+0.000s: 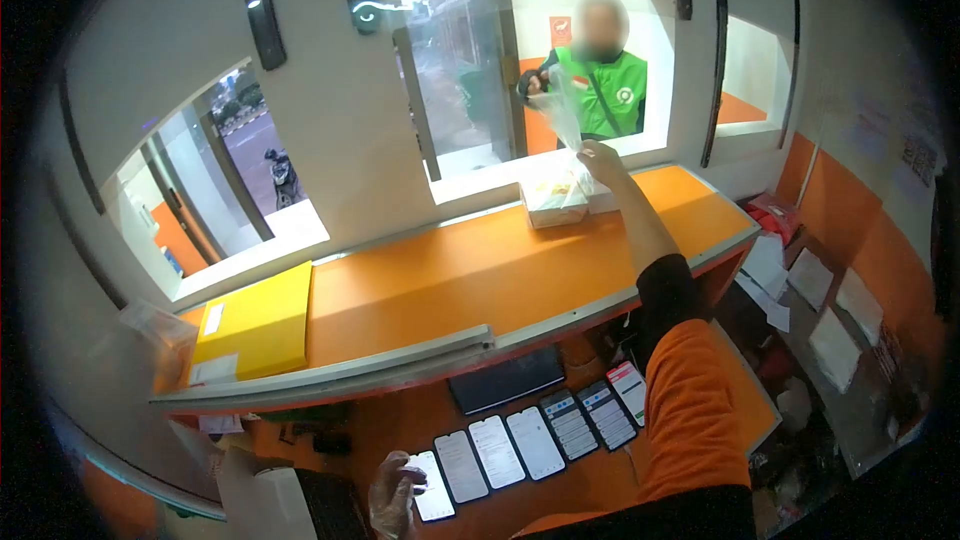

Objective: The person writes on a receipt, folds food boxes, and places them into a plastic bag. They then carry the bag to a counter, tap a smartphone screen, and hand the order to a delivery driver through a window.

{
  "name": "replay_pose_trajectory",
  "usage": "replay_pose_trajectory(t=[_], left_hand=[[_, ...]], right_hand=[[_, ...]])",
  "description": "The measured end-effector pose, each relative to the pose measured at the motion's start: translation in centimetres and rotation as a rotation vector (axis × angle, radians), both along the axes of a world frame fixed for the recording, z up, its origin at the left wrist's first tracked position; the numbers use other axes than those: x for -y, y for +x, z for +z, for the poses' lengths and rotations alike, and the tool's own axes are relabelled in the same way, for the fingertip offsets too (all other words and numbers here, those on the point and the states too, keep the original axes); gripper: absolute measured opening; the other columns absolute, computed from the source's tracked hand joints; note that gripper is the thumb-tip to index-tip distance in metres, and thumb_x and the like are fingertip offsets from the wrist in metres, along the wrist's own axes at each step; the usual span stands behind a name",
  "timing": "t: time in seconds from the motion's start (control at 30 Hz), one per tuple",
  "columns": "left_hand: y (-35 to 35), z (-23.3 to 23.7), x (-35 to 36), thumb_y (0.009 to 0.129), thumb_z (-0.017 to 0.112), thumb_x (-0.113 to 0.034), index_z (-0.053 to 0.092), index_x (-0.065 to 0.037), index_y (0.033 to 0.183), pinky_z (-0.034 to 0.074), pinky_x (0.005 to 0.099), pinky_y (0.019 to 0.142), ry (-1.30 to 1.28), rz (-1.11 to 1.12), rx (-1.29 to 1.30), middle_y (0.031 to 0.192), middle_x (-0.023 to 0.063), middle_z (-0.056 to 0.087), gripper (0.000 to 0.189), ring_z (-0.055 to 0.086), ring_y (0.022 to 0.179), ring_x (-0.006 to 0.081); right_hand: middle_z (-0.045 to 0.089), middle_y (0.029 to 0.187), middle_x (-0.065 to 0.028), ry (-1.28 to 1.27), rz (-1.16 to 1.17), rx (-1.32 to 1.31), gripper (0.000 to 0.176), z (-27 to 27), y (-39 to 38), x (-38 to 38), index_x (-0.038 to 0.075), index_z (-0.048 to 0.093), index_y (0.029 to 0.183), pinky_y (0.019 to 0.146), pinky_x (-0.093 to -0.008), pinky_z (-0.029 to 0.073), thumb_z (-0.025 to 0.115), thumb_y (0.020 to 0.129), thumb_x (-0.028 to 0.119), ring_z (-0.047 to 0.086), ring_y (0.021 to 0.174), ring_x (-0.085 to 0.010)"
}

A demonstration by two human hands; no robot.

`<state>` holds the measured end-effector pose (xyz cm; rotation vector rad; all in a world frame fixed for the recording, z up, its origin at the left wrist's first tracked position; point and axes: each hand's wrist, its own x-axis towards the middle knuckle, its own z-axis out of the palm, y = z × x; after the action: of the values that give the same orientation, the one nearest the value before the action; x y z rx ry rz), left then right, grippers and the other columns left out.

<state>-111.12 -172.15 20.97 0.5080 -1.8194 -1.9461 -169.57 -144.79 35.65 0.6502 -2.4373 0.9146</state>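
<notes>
My right hand [598,162] reaches over the orange counter [440,265] and is closed on the top of a clear plastic bag [568,155]. White boxes [556,205] sit in the bag on the counter below the window. Beyond the window, a person in a green jacket [625,90] holds out a dark-gloved hand near the bag's upper end. My left hand [392,495], in a clear plastic glove, is at the lower shelf beside the leftmost phone [432,490]; its fingers are curled near the phone's edge, and what they hold, if anything, is unclear.
A yellow folder [270,325] lies at the counter's left end. Several phones [495,450] stand in a row on the lower desk, with a dark tablet-like object [508,378] behind them. Papers [765,265] and a red bag [775,215] are at the right.
</notes>
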Motion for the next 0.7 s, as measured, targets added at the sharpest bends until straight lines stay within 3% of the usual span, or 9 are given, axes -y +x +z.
replay_pose_trajectory(t=[0.07, 0.1, 0.2, 0.23, 0.3, 0.4, 0.53, 0.6, 0.7], left_hand=[[0.4, -0.7, 0.5, 0.084, 0.054, -0.018, 0.046, -0.003, 0.12, 0.051, 0.0308, 0.064, 0.03, -0.018, -0.015, 0.094, 0.0128, 0.059, 0.039, 0.061, 0.079, 0.0204], [0.4, 0.1, -0.1, 0.085, 0.052, -0.017, 0.044, -0.004, 0.121, 0.05, 0.0314, 0.065, 0.016, 0.047, 0.047, 0.094, 0.0124, 0.059, 0.039, 0.061, 0.079, 0.0208], [1.3, -0.8, -0.4, 0.085, 0.05, -0.018, 0.045, -0.004, 0.121, 0.049, 0.0317, 0.066, -0.048, 0.071, 0.018, 0.093, 0.011, 0.059, 0.038, 0.06, 0.079, 0.02], [1.5, -0.2, -1.1, 0.084, 0.054, -0.008, 0.05, -0.001, 0.115, 0.05, 0.0267, 0.061, 0.024, 0.085, -0.055, 0.099, 0.0116, 0.056, 0.032, 0.06, 0.08, 0.018], [1.9, 1.3, -2.7, 0.084, 0.053, -0.008, 0.049, -0.003, 0.116, 0.05, 0.0267, 0.06, -0.036, 0.098, -0.105, 0.099, 0.0109, 0.056, 0.032, 0.06, 0.08, 0.0178], [4.6, 0.6, -2.9, 0.086, 0.055, -0.013, 0.05, -0.006, 0.115, 0.048, 0.0265, 0.062, -0.142, 0.048, -0.139, 0.098, 0.0079, 0.057, 0.031, 0.059, 0.08, 0.0164], [9.9, 1.3, -3.4, 0.086, 0.058, -0.019, 0.052, -0.007, 0.114, 0.045, 0.0248, 0.063, -0.187, 0.201, -0.063, 0.099, 0.0073, 0.057, 0.031, 0.057, 0.08, 0.0135], [12.9, 2.8, -5.2, 0.087, 0.057, -0.015, 0.052, -0.006, 0.113, 0.047, 0.0268, 0.067, -0.143, 0.362, -0.081, 0.1, 0.0079, 0.058, 0.028, 0.057, 0.082, 0.0141], [16.0, 1.9, -7.0, 0.087, 0.054, -0.006, 0.052, -0.006, 0.115, 0.048, 0.0299, 0.077, -0.215, 0.457, -0.189, 0.104, 0.0077, 0.057, 0.027, 0.057, 0.088, 0.0152]], right_hand=[[0.059, 0.108, -0.0177, 0.06, -0.021, -0.018, 0.043, -2.4, -1.8, 0.3, 0.006, 0.055, 0.112, 0.09, -0.0393, 0.041, 0.052, 0.083, 0.037, 0.053, 0.103, -0.0341], [0.055, 0.115, -0.0186, 0.099, -0.03, 0.169, 0.05, -2.2, -1.0, 0.7, 0.01, 0.051, 0.12, 0.094, -0.0403, 0.037, 0.047, 0.084, 0.044, 0.05, 0.109, -0.0345], [0.056, 0.114, -0.018, 0.366, -0.144, 0.181, 0.055, 0.0, 4.8, 1.2, 0.008, 0.048, 0.123, 0.092, -0.04, 0.038, 0.045, 0.085, 0.047, 0.051, 0.107, -0.0353], [0.052, 0.119, -0.02, 0.429, -0.088, 0.189, 0.06, -1.7, 1.0, 0.8, 0.012, 0.044, 0.128, 0.093, -0.043, 0.036, 0.044, 0.083, 0.053, 0.048, 0.11, -0.0366], [0.053, 0.118, -0.0205, 0.295, -0.147, 0.056, 0.059, -1.5, -0.3, -0.2, 0.012, 0.046, 0.126, 0.093, -0.0441, 0.037, 0.047, 0.083, 0.053, 0.048, 0.11, -0.0363], [0.053, 0.116, -0.0159, -0.031, -0.278, -0.071, 0.051, 2.7, 7.6, 1.7, 0.011, 0.049, 0.121, 0.097, -0.0453, 0.034, 0.05, 0.083, 0.045, 0.048, 0.112, -0.0314], [0.058, 0.103, -0.0123, -0.581, 0.271, -0.506, 0.028, 4.7, 19.5, 6.4, 0.009, 0.057, 0.107, 0.09, -0.0442, 0.036, 0.059, 0.081, 0.02, 0.052, 0.101, -0.0304], [0.058, 0.1, -0.0107, -0.48, 0.333, -0.618, 0.021, 5.1, 28.6, 9.7, 0.009, 0.06, 0.101, 0.092, -0.0436, 0.034, 0.058, 0.08, 0.012, 0.051, 0.1, -0.0297], [0.056, 0.102, -0.0099, -0.39, 0.744, -0.553, 0.02, 1.5, 40.7, 14.7, 0.011, 0.061, 0.098, 0.099, -0.0485, 0.027, 0.059, 0.078, 0.01, 0.049, 0.105, -0.029]])
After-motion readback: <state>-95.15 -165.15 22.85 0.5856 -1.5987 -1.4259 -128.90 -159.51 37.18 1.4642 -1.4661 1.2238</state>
